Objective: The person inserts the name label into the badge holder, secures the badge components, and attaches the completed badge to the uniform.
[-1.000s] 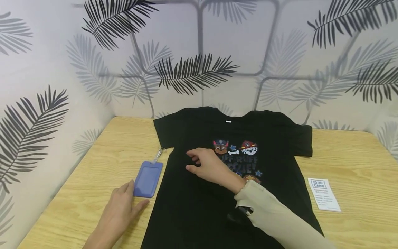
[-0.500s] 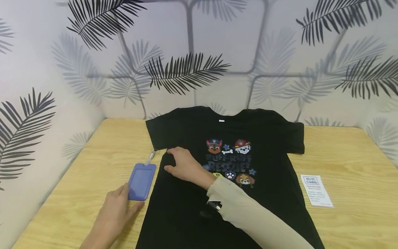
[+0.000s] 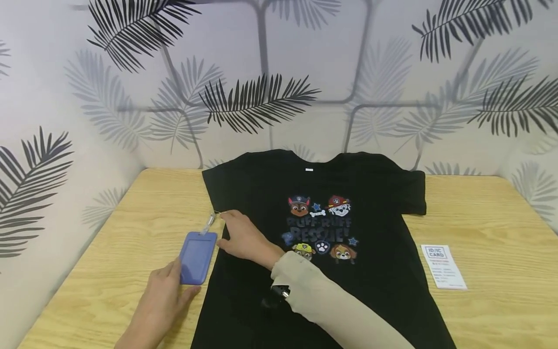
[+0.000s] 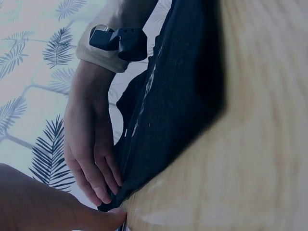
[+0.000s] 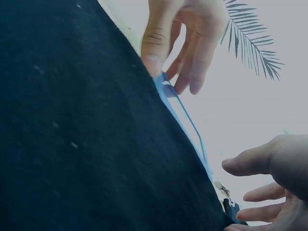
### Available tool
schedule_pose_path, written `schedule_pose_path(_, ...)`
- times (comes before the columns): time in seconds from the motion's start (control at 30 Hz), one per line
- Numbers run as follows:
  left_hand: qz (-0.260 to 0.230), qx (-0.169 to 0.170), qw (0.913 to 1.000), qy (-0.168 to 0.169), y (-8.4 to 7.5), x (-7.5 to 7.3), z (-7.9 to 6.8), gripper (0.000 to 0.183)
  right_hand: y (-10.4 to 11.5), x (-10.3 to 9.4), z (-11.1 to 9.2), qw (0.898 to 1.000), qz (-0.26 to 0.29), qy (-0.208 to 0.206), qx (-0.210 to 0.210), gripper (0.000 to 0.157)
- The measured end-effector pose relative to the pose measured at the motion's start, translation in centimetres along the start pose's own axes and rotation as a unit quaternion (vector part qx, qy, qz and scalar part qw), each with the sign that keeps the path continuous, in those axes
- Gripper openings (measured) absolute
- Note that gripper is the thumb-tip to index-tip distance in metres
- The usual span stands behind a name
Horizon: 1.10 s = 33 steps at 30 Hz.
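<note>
A blue badge holder (image 3: 198, 258) with a clear window lies on the table left of a black T-shirt (image 3: 370, 203). Its clear strap and metal clip (image 3: 210, 220) point toward the shirt's left sleeve. My left hand (image 3: 159, 295) holds the holder's lower left corner, fingers at the side edge and thumb by the bottom edge. My right hand (image 3: 246, 237) reaches across the shirt with thumb and fingers apart, fingertips right at the clip's ring. In the right wrist view, a gap shows between the right thumb (image 5: 248, 161) and the clip.
A white card printed "ID/IC CARD" (image 3: 443, 266) lies right of the shirt. The shirt is spread flat, with cartoon dogs printed on its front. Behind the wooden table (image 3: 501, 228) stands a leaf-patterned wall (image 3: 314, 126); another wall rises on the left.
My right hand has moved left across the shirt to the badge holder's clip. The left hand stays at the holder. The head view has shifted slightly.
</note>
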<state>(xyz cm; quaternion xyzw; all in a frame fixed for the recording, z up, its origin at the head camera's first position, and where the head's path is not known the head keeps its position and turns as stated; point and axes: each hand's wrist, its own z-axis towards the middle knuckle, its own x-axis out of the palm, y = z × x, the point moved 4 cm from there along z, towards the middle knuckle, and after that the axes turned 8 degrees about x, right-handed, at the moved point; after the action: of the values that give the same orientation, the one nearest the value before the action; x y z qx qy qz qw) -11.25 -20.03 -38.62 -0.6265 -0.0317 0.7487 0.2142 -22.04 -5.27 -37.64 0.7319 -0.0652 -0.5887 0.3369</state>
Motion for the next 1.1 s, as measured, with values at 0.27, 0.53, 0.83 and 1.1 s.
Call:
schedule_pose_path(0.27,0.004,0.006,0.9999,-0.007,0.5,0.2,-0.2,0.067,1.3,0.9,0.5,0.999,-0.027,0.024,-0.016,0.064)
schedule_pose_path(0.53,-0.004,0.006,1.0000,-0.002,0.6,0.5,-0.2,0.068,2.1,1.5,1.5,0.997,-0.077,0.020,-0.004,0.066)
schedule_pose_path(0.83,-0.004,-0.001,0.9995,0.031,0.3,0.8,0.1,0.071,2.0,1.7,1.9,0.994,-0.112,0.014,0.006,0.070)
schedule_pose_path(1.1,-0.005,0.005,0.9998,0.018,0.3,0.7,0.1,0.072,1.8,1.2,2.0,0.998,-0.059,0.002,0.025,0.069)
